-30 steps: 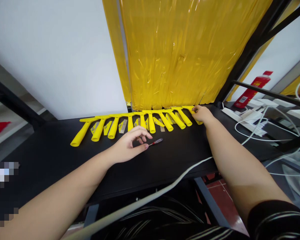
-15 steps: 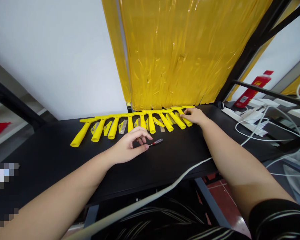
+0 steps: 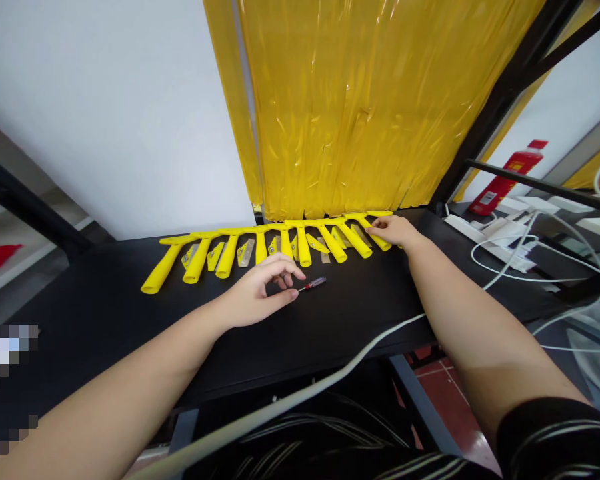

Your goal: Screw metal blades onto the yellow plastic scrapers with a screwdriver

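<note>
A row of yellow T-shaped plastic handles (image 3: 305, 248) with hollow tube ends lies along the back of the black table (image 3: 360, 313). Between their stems sit several small yellow pieces with flat metal plates (image 3: 247, 253). My right hand (image 3: 399, 231) is at the far right end of the row, its fingers closed on the last T-shaped handle (image 3: 380, 241) near the crossbar. On the table before the row rests my left hand (image 3: 260, 290), fingers loosely curved and apart, holding nothing. A small screwdriver (image 3: 315, 283) with a clear and red handle lies by its thumb; its tip is hidden.
Behind the row hang a yellow plastic curtain (image 3: 340, 120) and a white panel (image 3: 130, 120). To the right are a white power strip (image 3: 495, 243) with cables and a red bottle (image 3: 507, 179). A pale cable (image 3: 330, 380) crosses the table's front edge.
My right hand has shifted slightly right, and the last T-shaped handle's tube end has swung right with it, away from its neighbour. My left hand and the screwdriver stay in place.
</note>
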`<move>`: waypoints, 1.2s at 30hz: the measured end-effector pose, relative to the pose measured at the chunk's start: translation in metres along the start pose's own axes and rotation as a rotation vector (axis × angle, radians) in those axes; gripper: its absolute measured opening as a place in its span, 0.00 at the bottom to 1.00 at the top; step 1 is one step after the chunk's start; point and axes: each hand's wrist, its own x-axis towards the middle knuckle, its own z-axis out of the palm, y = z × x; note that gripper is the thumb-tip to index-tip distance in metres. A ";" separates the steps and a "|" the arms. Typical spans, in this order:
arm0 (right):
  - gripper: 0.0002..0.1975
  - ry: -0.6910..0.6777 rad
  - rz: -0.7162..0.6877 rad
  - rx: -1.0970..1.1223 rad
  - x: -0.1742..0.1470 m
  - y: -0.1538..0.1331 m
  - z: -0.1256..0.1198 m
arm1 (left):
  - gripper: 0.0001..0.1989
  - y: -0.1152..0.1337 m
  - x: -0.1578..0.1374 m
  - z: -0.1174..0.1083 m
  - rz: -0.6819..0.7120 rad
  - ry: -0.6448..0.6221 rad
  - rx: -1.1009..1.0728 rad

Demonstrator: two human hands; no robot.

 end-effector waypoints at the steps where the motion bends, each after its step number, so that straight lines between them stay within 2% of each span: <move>1: 0.20 -0.002 0.005 0.000 0.000 0.000 0.000 | 0.10 0.000 0.000 0.000 0.000 -0.001 0.003; 9: 0.22 0.035 0.069 -0.058 -0.008 -0.010 -0.006 | 0.10 0.001 0.001 -0.001 -0.002 -0.002 0.021; 11: 0.23 0.123 0.034 -0.077 -0.014 -0.018 -0.011 | 0.10 0.001 0.001 -0.001 -0.001 -0.002 0.022; 14: 0.21 0.222 -0.092 -0.064 -0.025 -0.035 -0.016 | 0.10 0.000 0.001 -0.001 0.009 -0.003 0.041; 17: 0.20 0.121 -0.216 -0.098 -0.037 -0.057 -0.015 | 0.09 0.001 0.001 0.000 0.008 -0.002 0.066; 20: 0.24 -0.007 -0.267 -0.225 -0.047 -0.075 -0.010 | 0.09 0.002 0.001 0.000 -0.001 -0.003 0.086; 23: 0.25 -0.036 -0.245 -0.281 -0.052 -0.085 -0.007 | 0.09 0.004 0.001 0.000 -0.003 -0.013 0.110; 30: 0.27 -0.050 -0.182 -0.253 -0.055 -0.094 -0.006 | 0.08 0.006 0.002 0.000 0.000 -0.030 0.147; 33: 0.26 -0.035 -0.127 -0.174 -0.053 -0.092 -0.007 | 0.08 0.007 0.003 0.000 -0.004 -0.031 0.156; 36: 0.21 -0.025 -0.079 0.046 -0.050 -0.087 -0.009 | 0.07 0.008 0.003 0.000 -0.001 -0.026 0.146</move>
